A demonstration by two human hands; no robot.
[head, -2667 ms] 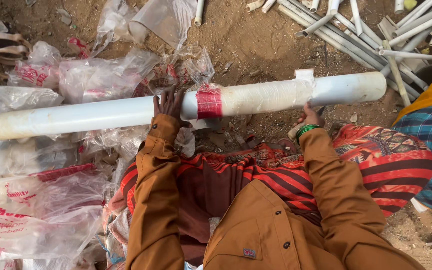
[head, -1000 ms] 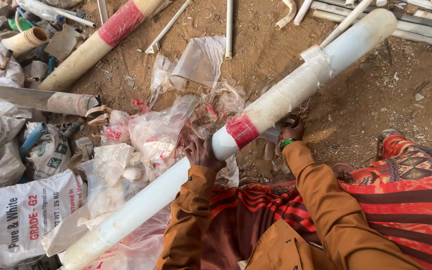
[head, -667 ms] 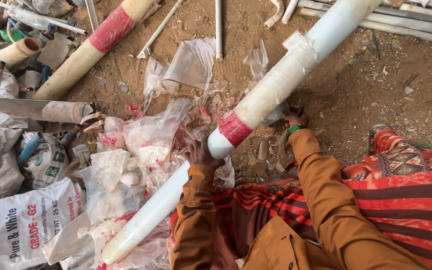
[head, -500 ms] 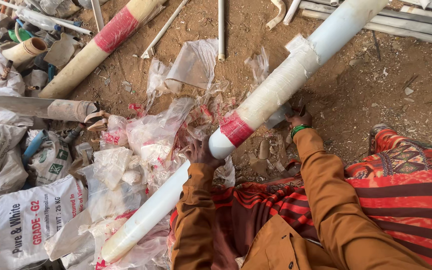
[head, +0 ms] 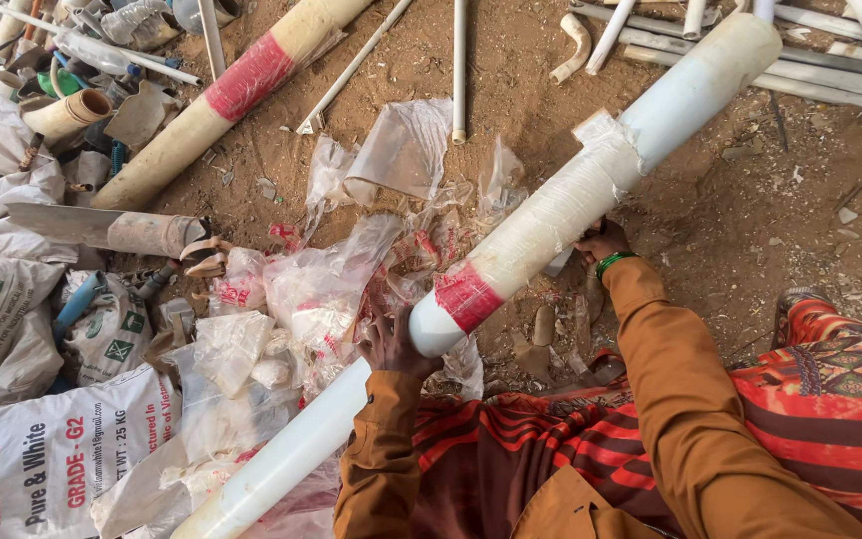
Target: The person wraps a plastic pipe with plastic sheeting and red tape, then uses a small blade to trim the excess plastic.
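A long thick white plastic pipe (head: 561, 205) runs diagonally from lower left to upper right, with a red tape band (head: 468, 296) near its middle and clear film wrapped round its upper part. My left hand (head: 391, 344) grips the pipe from below, just left of the red band. My right hand (head: 601, 242), with a green bangle at the wrist, holds the wrapped section from underneath. Both arms wear brown sleeves. A red striped cloth (head: 810, 389) covers my lap.
Crumpled clear plastic bags (head: 321, 289) lie on the dirt under the pipe. White printed sacks (head: 42, 449) sit at lower left. A beige pipe with a red band (head: 241, 85) lies at upper left, thin white pipes (head: 830, 50) at upper right.
The pipe swung from lying level across my view to a steep diagonal, its right end going up and away. Both hands stayed on it. My view shifted left.
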